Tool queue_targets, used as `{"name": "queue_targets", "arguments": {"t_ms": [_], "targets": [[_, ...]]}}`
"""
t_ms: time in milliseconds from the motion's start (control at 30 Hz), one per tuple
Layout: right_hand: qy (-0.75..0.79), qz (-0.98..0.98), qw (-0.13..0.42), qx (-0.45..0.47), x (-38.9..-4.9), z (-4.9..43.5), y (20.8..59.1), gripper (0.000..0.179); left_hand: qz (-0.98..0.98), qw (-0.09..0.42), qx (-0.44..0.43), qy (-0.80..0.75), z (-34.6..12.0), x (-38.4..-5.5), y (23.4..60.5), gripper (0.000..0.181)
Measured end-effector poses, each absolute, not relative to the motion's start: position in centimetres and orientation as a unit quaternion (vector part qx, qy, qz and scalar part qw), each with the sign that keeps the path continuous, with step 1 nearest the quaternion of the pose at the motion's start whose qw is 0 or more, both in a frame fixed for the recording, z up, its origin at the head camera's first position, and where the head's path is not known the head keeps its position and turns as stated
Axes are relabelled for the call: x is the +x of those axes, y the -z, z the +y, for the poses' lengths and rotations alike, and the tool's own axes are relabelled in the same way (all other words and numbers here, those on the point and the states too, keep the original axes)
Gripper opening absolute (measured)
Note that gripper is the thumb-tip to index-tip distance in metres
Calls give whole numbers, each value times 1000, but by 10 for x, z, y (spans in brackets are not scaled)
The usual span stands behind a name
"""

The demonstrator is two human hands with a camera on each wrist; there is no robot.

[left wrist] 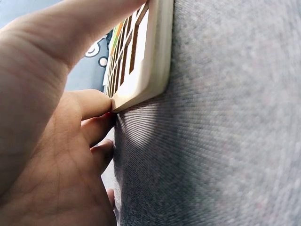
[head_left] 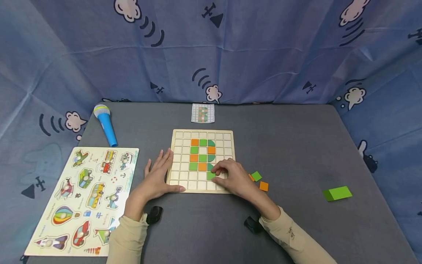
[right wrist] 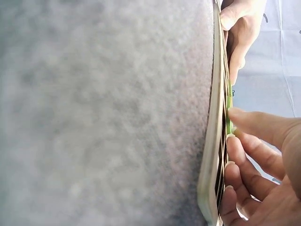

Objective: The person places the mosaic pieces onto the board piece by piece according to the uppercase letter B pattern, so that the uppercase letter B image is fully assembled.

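Note:
A wooden grid board (head_left: 179,176) lies on the table with orange, green and dark green tiles set in its middle columns. My left hand (head_left: 155,183) rests against the board's near left corner, fingers extended along the left side and thumb on the front edge. In the left wrist view, fingertips (left wrist: 99,103) touch the board's rim. Over the board's lower right part, my right hand (head_left: 235,178) pinches a green square tile (head_left: 211,176) between thumb and fingers. The right wrist view has this tile (right wrist: 229,123) low against the grid, its other fingers curled beside it.
Loose green (head_left: 256,176) and orange (head_left: 263,186) tiles lie right of the board. A small pattern card (head_left: 203,113) sits behind it. On the left are a picture puzzle board (head_left: 82,201) and a blue toy microphone (head_left: 107,126). A green block (head_left: 337,193) lies far right.

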State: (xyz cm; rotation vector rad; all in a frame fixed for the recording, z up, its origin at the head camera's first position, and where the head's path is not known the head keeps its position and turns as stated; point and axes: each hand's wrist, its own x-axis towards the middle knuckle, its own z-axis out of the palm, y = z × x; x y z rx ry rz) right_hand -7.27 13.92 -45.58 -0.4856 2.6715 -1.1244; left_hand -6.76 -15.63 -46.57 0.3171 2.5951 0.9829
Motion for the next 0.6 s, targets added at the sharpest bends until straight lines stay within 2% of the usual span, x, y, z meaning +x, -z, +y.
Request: {"name": "queue_targets", "arguments": {"t_ms": [300, 600], "targets": [[378, 907, 85, -164, -68, 166, 458, 27, 914, 174, 113, -348, -156, -67, 466, 131], [348, 916, 110, -163, -62, 205, 458, 60, 915, 172, 114, -347, -157, -67, 466, 130]]}}
